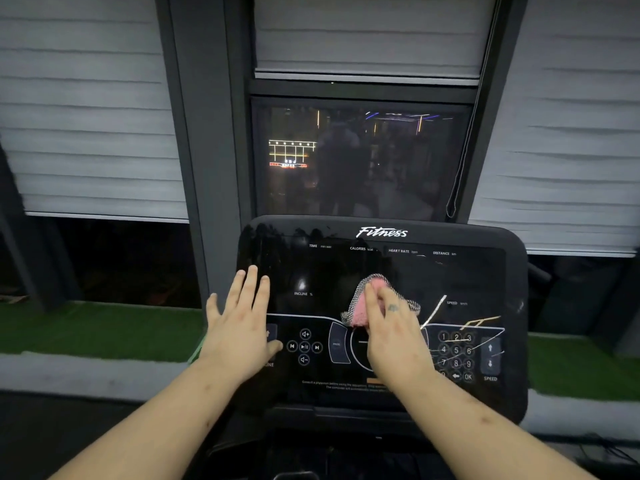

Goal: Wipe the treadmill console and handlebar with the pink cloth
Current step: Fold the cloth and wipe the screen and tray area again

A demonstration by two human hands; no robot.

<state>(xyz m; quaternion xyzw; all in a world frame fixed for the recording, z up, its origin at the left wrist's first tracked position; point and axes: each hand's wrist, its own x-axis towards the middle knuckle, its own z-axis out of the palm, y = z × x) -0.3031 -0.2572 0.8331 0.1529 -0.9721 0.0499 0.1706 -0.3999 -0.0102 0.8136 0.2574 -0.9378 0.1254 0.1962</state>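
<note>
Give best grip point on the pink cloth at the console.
Pinch the raised bunched middle of the pink cloth, coming square onto the console face from the front. The bunch stands proud by the right hand; its mesh edges seem flat.

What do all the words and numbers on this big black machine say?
"Fitness": top edge of the treadmill console.
"TIME", "CALORIES", "HEART RATE", "DISTANCE": row under it.
"INCLINE %": left of the pink cloth.
"1" to "9", "OK": keypad.
"SPEED": right of the cloth, and again beside the keypad.
"PROG": curved button.
"...INE": partly hidden by the left hand.
Small print along the bottom: too blurred to read.
</note>
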